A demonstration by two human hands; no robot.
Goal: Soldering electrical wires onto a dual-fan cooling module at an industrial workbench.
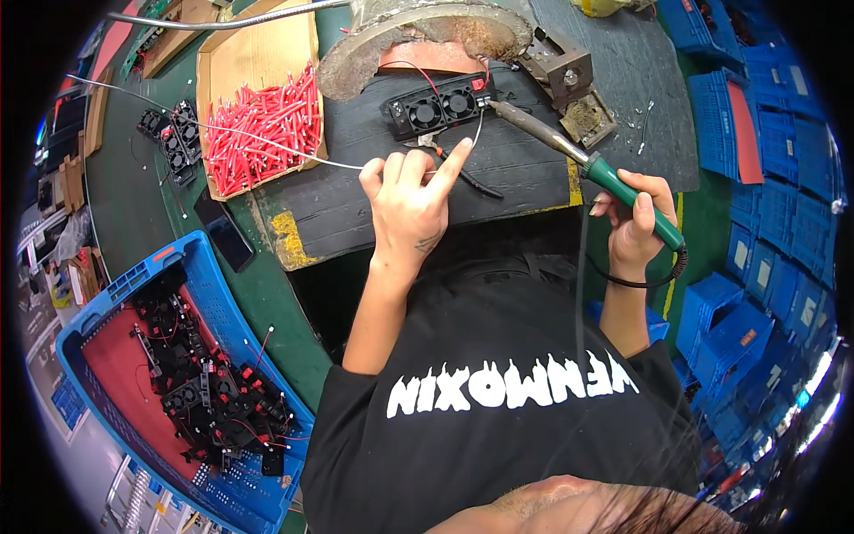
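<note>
A black housing with two small fans (425, 112) lies on the dark work board, with a red part at its right end and a thin red wire. My right hand (636, 218) is closed around the green handle of a soldering iron (614, 182). The iron's tip is at the right end of the fan housing. Between the fingers of my left hand (409, 200) runs a thin solder wire (294, 153), its front end bending up toward the iron's tip. Just in front of the housing is a tool that looks like pliers (476, 185), partly hidden by my left hand.
A cardboard tray (258, 53) of red sleeved pieces (267, 133) stands left. Nearer, a blue crate (89, 320) holds black fan parts. A dark phone (224, 233) lies beside it. A metal stand (565, 76) and a grey hood (427, 31) stand behind; blue bins (787, 160) line the right.
</note>
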